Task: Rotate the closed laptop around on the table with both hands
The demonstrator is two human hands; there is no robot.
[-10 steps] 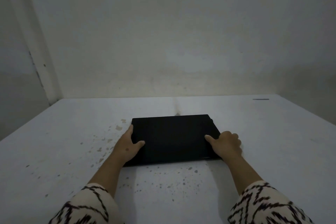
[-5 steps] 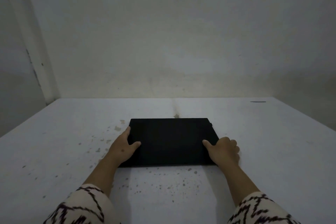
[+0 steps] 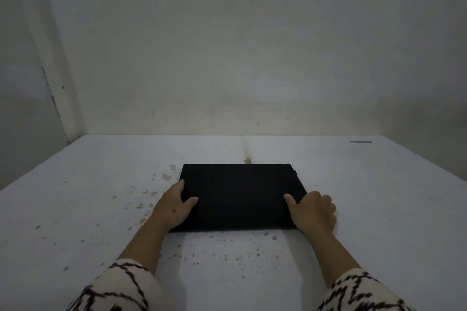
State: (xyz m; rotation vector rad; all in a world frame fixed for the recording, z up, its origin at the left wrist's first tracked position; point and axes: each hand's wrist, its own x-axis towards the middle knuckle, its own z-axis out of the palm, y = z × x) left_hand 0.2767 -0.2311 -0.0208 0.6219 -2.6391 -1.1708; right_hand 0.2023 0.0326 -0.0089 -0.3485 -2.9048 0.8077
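A closed black laptop (image 3: 240, 192) lies flat on the white table (image 3: 379, 209), its long edges running left to right and square to me. My left hand (image 3: 174, 207) grips its near left corner, thumb on the lid and fingers along the left edge. At the near right corner my right hand (image 3: 313, 212) holds the right edge, thumb on top and fingers curled around the side. Both forearms reach in from the bottom, with patterned sleeves at the wrists.
The table is speckled with small brown stains around the laptop's left and near sides. A stained wall (image 3: 252, 58) rises behind the far table edge. A thin dark mark (image 3: 361, 141) lies at the far right of the table.
The laptop has turned slightly clockwise, from tilted to square with me. Both hands kept their hold on its near corners and moved with it.
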